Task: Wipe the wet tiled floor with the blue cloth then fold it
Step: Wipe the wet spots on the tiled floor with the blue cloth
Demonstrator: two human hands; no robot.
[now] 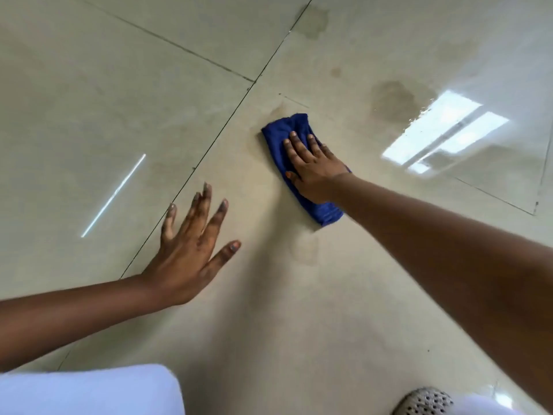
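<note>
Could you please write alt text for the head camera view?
A right hand presses a folded blue cloth flat against a glossy beige tiled floor, while the left hand is spread open nearby. Damp patches remain beyond the cloth.

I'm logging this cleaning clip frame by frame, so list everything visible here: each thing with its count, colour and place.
Folded blue microfibre cloth: one, blue, flat on the floor, centre, under the right hand.
Glossy beige tiled floor: one, beige, dark grout lines, fills the view.
Damp patches: several, darker beige, beyond and just below the cloth.
White perforated shoe: one, bottom right.
White garment: one, bottom left.
Right hand: flat on the cloth.
Left hand: fingers spread, empty, left of the cloth.
</note>
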